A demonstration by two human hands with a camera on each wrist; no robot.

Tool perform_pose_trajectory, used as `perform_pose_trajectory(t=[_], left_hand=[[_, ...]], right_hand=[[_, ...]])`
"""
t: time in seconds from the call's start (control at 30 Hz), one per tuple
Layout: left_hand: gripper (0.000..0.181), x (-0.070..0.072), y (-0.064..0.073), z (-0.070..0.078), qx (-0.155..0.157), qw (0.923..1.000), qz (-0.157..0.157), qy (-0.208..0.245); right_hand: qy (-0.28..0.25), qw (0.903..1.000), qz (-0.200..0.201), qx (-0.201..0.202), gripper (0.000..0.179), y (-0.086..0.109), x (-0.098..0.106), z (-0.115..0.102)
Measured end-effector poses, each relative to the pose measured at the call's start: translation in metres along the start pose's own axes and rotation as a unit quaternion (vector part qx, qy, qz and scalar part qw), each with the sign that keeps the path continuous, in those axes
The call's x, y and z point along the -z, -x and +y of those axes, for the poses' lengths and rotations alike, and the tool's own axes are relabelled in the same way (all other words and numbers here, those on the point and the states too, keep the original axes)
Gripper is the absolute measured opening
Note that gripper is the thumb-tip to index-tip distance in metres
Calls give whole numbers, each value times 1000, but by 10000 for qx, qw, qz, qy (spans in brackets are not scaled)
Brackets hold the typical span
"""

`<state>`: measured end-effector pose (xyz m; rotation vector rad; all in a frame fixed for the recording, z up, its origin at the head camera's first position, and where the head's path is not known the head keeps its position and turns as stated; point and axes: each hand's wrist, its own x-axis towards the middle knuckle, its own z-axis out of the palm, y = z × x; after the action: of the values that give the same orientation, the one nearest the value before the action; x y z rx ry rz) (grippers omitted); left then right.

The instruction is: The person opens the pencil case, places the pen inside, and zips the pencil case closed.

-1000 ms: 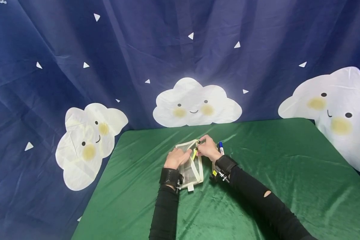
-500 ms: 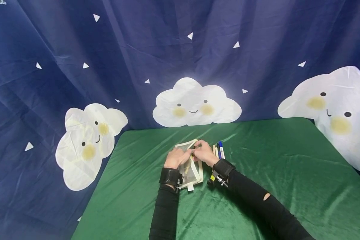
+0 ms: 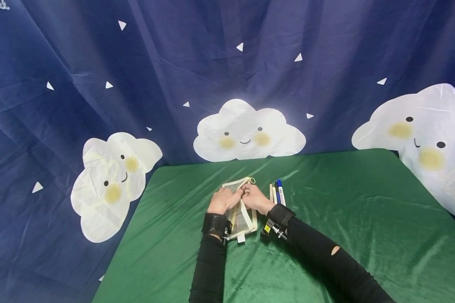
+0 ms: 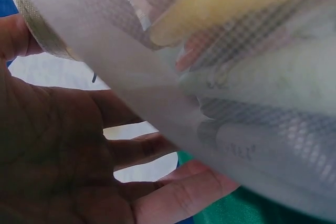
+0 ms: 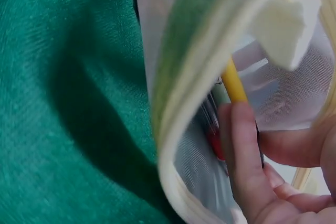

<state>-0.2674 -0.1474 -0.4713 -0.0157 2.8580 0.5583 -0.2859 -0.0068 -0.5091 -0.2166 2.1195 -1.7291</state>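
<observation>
A translucent mesh zip pouch (image 3: pixel 239 224) with cream trim lies on the green cloth, its mouth spread apart. My left hand (image 3: pixel 222 200) grips its left edge, thumb at the trim and fingers against the outside of the mesh. My right hand (image 3: pixel 255 198) reaches into the mouth and pinches a yellow pen (image 5: pixel 234 83) between thumb and fingers. The pen's lower part is inside the pouch, beside a red-tipped pen (image 5: pixel 214 141). Through the mesh, the left wrist view shows the yellow barrel (image 4: pixel 210 6) and a pale printed item (image 4: pixel 247 87).
Just right of the pouch lie a marker with a blue cap (image 3: pixel 280 191) and several slim pens (image 3: pixel 272 192), partly behind the right wrist. A ring zip pull (image 3: pixel 252 180) sits at the pouch's far corner. A dark blue curtain (image 3: pixel 326 63) with clouds hangs behind the table.
My right hand has moved down and left into the pouch's mouth, carrying the yellow pen inside. The ring pull and the slim pens have come into view. My left hand has stayed put.
</observation>
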Motion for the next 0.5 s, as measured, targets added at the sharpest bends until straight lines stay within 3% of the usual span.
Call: perform_pose_trajectory(t=[0.13,0.33,0.5], left_hand=[[74,0,0,0,16,10000,-64,0],[73,1,1,0,77,9999,-59,125],[76,0,1,0,142,9996,-104,221]], right_hand=[[61,9997,-234,28,30,0,2,4],[231,9975,-668,74,55,-1,6,9],[272,9960,-842,126,56,0,5,12]])
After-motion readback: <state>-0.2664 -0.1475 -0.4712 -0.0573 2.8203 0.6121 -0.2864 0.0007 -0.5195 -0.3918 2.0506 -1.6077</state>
